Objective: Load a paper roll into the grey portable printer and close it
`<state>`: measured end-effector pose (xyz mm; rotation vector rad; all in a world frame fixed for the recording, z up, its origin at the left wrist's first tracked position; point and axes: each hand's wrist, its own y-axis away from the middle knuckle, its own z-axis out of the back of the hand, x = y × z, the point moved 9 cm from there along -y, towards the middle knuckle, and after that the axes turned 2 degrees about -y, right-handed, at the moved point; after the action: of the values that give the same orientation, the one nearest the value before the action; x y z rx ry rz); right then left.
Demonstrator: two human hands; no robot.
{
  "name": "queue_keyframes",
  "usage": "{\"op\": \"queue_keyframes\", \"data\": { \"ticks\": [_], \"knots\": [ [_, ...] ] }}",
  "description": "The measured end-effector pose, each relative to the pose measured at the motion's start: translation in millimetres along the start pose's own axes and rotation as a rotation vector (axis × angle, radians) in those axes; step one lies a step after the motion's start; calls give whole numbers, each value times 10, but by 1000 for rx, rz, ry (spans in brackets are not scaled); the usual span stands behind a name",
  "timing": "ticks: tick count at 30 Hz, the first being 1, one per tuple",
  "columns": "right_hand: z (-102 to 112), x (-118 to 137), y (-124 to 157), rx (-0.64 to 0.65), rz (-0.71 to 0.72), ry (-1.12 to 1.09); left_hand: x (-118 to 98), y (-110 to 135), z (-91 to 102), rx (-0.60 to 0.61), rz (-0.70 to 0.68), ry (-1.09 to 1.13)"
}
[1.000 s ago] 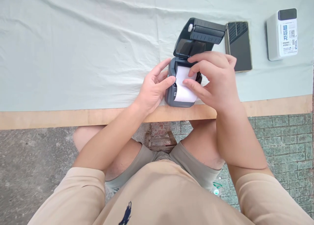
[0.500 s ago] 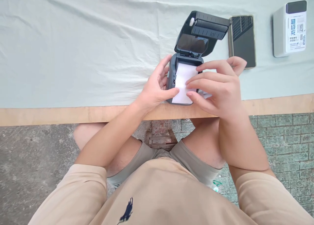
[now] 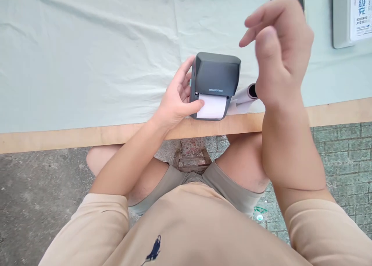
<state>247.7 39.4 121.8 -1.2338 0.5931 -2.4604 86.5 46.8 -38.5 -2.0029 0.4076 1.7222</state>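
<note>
A dark grey label printer (image 3: 217, 74) sits near the table's front edge, its lid tilted down over the body. White label paper (image 3: 213, 106) shows below the lid's front edge. My left hand (image 3: 177, 99) grips the printer's left side, fingers along the side and thumb pressed on the paper. Raised to the right of the printer, my right hand (image 3: 283, 53) touches nothing; its fingers are bent and apart from the thumb. A white paper roll (image 3: 244, 95) with a dark hollow core lies between the printer and my right wrist.
Partly behind my right hand is a phone (image 3: 300, 0) at the back. A white box (image 3: 343, 22) with printed text stands at the far right. Pale cloth (image 3: 87, 64) covers the table up to its bare wooden edge (image 3: 72, 138).
The printer's lid has swung down from upright over the paper. My right hand has left the paper and risen up and to the right. My left hand keeps its hold.
</note>
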Motion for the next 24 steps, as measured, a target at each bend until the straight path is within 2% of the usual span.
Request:
{"op": "queue_keyframes", "data": {
  "ticks": [4,7,11,18,24],
  "knots": [
    [-227,-166,120,385,-102,250,-6,4,-18,9,-26,-10],
    [-260,-238,189,511,-162,361,28,-10,-27,-6,2,5],
    [-286,-236,199,577,-206,362,-9,-25,-38,-45,31,42],
    [-298,-322,168,587,-296,449,-144,12,-41,-131,160,98],
    [-287,-356,184,565,-199,375,-145,43,-35,-151,220,142]
  ]
}}
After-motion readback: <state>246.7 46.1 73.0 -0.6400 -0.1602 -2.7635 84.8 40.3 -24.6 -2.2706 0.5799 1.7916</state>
